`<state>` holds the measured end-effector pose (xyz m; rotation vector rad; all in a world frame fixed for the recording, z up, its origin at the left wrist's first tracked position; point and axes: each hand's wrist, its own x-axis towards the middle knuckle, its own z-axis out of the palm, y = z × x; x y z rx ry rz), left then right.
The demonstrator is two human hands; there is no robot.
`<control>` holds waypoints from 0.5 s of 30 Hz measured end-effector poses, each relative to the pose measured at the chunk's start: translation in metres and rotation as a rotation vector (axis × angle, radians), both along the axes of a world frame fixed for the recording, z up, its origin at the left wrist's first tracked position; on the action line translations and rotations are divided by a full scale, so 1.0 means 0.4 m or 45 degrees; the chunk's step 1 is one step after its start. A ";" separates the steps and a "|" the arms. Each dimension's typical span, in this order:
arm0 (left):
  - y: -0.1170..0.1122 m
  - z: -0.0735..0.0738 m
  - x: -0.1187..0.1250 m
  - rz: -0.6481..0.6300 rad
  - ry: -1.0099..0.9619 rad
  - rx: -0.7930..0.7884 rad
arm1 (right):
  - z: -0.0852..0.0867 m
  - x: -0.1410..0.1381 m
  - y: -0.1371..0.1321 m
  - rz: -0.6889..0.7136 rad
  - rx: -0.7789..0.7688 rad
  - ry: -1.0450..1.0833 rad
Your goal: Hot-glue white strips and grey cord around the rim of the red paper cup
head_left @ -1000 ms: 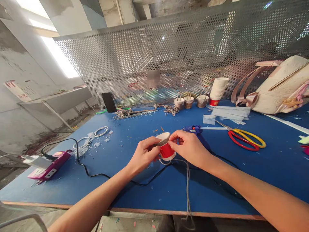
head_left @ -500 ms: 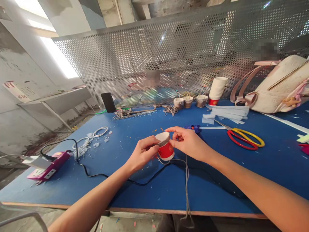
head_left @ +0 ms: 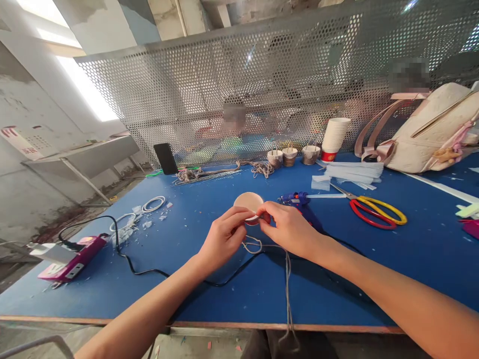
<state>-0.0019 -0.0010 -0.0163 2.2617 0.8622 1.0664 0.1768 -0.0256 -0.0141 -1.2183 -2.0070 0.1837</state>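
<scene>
A paper cup (head_left: 248, 201) is tipped so that its pale inside faces me, above the middle of the blue table. My left hand (head_left: 225, 233) grips its near left side, fingers curled over the rim. At the near right rim, my right hand (head_left: 287, 225) pinches with thumb and fingers; whatever lies under those fingertips is hidden. Thin grey cord (head_left: 288, 284) loops below the hands and hangs over the table's front edge. Just beyond my right hand lies a blue glue gun (head_left: 295, 198) with a clear stick in its back.
Red-and-yellow-handled scissors (head_left: 374, 212) and white strips (head_left: 354, 172) lie to the right. Cord-wrapped cups (head_left: 290, 157), stacked paper cups (head_left: 336, 137) and a backpack (head_left: 422, 134) stand along the perforated screen (head_left: 168, 94). A power strip (head_left: 75, 262) sits left, its black cable (head_left: 149, 271) crossing the table.
The cup has tipped toward me, so its inside shows and its red side is hidden. My right hand has shifted to the near rim, and the glue gun is more exposed.
</scene>
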 end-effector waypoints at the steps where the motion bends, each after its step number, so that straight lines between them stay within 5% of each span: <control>1: -0.001 -0.004 0.002 0.018 0.022 0.058 | -0.001 -0.003 -0.001 -0.012 0.007 -0.012; 7: -0.002 -0.010 0.009 0.123 0.031 0.106 | -0.010 -0.018 -0.002 -0.009 0.057 0.016; 15: -0.014 0.025 0.015 0.140 -0.151 -0.489 | -0.012 -0.008 -0.006 0.008 0.093 0.149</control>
